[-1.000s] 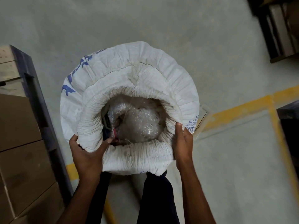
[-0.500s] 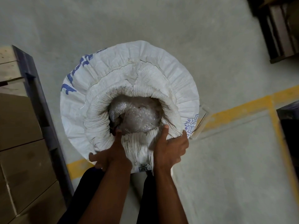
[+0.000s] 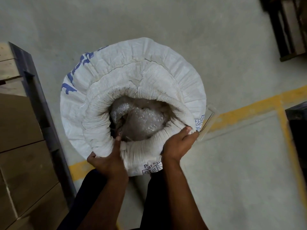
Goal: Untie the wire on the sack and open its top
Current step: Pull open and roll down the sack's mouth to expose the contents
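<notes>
A white woven sack point(image 3: 159, 68) with blue print stands upright on the floor below me. Its top is rolled down into a thick ring, and the mouth gapes open onto clear bubble wrap point(image 3: 141, 120) inside. My left hand point(image 3: 108, 161) grips the near rim, thumb hooked over the inner edge and fingers under the roll. My right hand point(image 3: 177, 145) clutches the rim at the near right, fingertips pinching the fabric. A thin strand crosses the bubble wrap; whether it is the wire I cannot tell.
Stacked brown cartons point(image 3: 21, 155) on a wooden pallet point(image 3: 10, 62) stand close at the left. A yellow floor line point(image 3: 245, 112) runs behind the sack to the right. Dark frames sit at the top right point(image 3: 289, 27) and right edge point(image 3: 299, 130). Grey concrete floor lies beyond.
Both hands came together at the near rim, then spread again: the left slid to the lower left, the right out to the near right, pulling the mouth wider.
</notes>
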`<state>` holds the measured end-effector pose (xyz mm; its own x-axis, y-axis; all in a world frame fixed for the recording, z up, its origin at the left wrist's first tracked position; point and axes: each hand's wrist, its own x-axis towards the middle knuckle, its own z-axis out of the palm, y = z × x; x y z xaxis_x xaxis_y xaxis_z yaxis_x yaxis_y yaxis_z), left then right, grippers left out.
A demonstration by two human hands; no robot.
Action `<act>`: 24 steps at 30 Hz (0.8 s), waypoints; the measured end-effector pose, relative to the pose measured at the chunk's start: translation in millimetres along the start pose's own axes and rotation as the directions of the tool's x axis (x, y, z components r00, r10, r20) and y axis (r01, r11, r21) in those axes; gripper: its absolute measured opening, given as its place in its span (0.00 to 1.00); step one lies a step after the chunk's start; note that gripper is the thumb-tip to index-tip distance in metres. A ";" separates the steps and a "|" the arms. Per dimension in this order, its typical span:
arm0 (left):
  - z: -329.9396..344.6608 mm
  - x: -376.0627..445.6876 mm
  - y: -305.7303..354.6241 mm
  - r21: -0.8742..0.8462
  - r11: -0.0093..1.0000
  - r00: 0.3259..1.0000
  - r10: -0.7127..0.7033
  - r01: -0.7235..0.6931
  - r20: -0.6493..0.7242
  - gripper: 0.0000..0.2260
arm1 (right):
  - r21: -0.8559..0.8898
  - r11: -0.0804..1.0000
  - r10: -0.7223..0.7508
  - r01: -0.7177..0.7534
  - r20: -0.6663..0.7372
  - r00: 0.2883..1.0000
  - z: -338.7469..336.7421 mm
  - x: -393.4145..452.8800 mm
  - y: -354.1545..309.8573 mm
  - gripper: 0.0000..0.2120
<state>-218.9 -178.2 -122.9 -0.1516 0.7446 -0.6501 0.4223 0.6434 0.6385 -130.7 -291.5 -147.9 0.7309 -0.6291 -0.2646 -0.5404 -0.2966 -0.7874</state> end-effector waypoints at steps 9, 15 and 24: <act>-23.3 0.9 -24.2 0.008 0.989 0.981 0.144 -0.146 0.129 0.43 | 0.228 0.937 0.215 -0.265 0.219 0.952 -32.8 7.3 9.8 0.34; -29.3 -1.6 -29.3 0.097 0.961 0.963 0.247 -0.257 0.108 0.26 | 0.115 0.984 0.103 -0.139 0.275 0.956 -44.2 12.3 20.7 0.29; -33.4 -2.9 -34.7 0.181 0.962 0.977 0.191 -0.206 0.098 0.17 | -0.009 0.999 -0.027 0.032 0.308 0.951 -63.2 20.0 27.3 0.26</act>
<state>-262.9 -196.8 -129.4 0.0201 0.8324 -0.5538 0.5990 0.4334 0.6733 -157.2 -357.6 -139.5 0.8383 -0.3690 -0.4014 -0.5207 -0.3233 -0.7901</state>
